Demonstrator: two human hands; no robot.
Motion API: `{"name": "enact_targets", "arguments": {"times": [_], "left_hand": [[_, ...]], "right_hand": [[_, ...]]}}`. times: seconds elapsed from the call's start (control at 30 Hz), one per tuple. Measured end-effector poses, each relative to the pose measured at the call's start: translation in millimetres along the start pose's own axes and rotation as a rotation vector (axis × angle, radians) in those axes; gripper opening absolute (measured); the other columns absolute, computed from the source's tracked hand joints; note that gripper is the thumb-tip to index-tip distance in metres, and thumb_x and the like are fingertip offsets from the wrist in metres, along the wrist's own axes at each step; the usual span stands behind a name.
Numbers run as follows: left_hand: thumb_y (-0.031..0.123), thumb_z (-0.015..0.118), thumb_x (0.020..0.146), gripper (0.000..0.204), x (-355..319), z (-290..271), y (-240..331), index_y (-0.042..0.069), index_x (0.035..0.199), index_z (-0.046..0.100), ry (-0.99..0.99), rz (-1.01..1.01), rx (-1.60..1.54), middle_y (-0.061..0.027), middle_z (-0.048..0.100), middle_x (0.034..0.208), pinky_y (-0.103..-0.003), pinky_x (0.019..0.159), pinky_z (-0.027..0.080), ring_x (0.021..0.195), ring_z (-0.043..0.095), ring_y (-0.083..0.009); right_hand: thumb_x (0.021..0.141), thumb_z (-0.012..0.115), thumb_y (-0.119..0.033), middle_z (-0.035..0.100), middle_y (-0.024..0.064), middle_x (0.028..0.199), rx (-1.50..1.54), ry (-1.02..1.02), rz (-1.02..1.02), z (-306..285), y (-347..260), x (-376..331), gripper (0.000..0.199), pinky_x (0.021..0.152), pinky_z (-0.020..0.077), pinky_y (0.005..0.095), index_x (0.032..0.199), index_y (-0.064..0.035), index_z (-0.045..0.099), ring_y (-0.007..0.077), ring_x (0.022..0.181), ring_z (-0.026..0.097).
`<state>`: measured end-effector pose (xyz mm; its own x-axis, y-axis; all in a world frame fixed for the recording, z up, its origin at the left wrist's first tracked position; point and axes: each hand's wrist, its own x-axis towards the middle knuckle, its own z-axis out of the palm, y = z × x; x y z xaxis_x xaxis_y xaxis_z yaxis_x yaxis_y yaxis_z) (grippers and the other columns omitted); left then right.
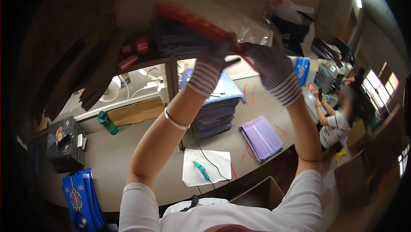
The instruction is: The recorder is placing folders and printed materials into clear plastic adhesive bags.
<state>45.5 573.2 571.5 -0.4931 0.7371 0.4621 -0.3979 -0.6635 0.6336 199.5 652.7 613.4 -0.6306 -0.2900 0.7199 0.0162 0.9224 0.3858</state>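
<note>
Tall stack (216, 116): thin, flat, dark layers. Red item (182, 15), long, glossy, stretches above and behind it; left hand (212, 62) and right hand (264, 62), in dark knit gloves (280, 82) with pale stripes, meet at its near end. Right of stack, flat purple packs (262, 138); left, green bottle (107, 122); nearer, teal pen-shaped tool (201, 170) on paper (214, 158). Smooth grey table (132, 150) underneath; dim room, co-worker (338, 122) far right. Fingertips blurred: cannot tell either grip. Red item's outline smeared.

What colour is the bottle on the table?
The bottle is green, best seen in the head view.
</note>
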Motion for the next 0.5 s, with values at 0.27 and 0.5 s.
{"name": "enact_targets", "arguments": {"times": [0.27,0.5], "left_hand": [[0.001,0.059,0.077,0.022,13.5,-14.1,-16.8,0.005,0.098,0.053,0.31,0.202,0.16,-0.0057,0.056,0.087,-0.028,0.071,0.049,0.079,0.056,-0.0165],[0.007,0.054,0.082,0.013,-93.7,-57.8,-17.9,0.002,0.093,0.058,0.109,0.201,0.424,-0.0019,0.058,0.084,-0.024,0.068,0.044,0.077,0.053,-0.0099]], "right_hand": [[0.087,0.055,-0.027,0.061,0.0081,0.105,0.802,0.44,0.84,12.8,39.2,-100.7,0.034,0.081,0.0469,0.0308,0.111,-0.0032,0.054,0.0202,0.097,0.059],[0.092,0.04,-0.031,0.053,0.0087,0.118,1.11,0.684,1.208,45.5,109.8,-126.7,0.037,0.084,0.046,0.0377,0.117,-0.0045,0.048,0.0244,0.103,0.055]]}}
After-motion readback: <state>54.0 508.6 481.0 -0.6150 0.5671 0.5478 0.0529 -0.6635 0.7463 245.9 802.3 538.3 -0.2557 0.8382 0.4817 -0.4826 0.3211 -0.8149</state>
